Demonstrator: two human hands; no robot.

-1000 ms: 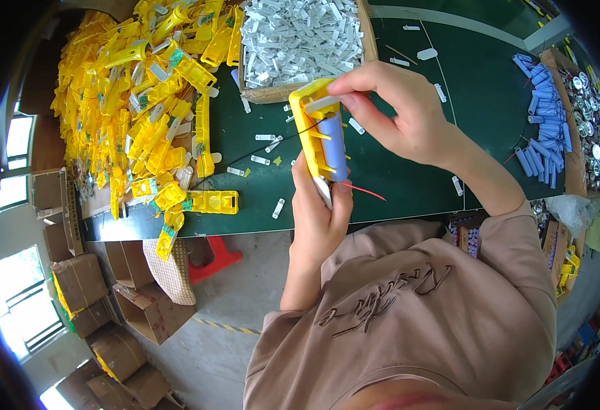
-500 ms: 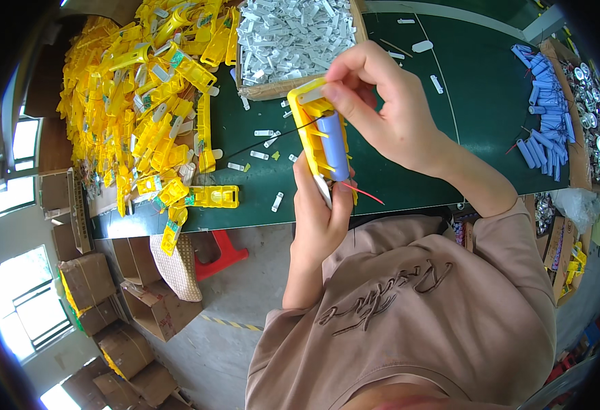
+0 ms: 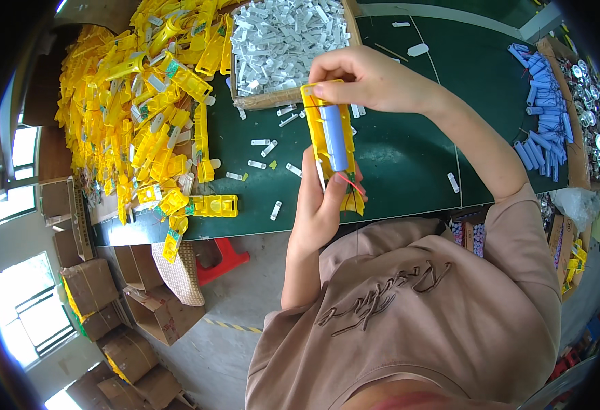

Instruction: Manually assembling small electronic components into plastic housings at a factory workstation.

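Note:
A long yellow plastic housing (image 3: 352,203) is held up over the bench, its open side facing me. Inside it lies a blue cylindrical battery cell (image 3: 337,140). My left hand (image 3: 316,208) grips the lower half from below, thumb near a short red wire (image 3: 352,183). At the upper end my right hand (image 3: 365,78) is closed, thumb and fingers pinching the housing's edge. A dark wire crosses the housing just above the cell. The right fingertips are partly hidden, so I cannot tell whether they also hold the wire.
A heap of yellow housings (image 3: 119,102) covers the bench's left. Behind my hands stands a carton (image 3: 273,100) of small white strips, with several scattered on the green bench (image 3: 402,164). Wired blue cells (image 3: 549,109) lie at right beside a box of shiny metal parts (image 3: 595,130).
The housing has turned to face me more squarely and stands straighter. The dark wire, earlier stretched out to the left, now crosses the housing's top. My right hand has shifted slightly left.

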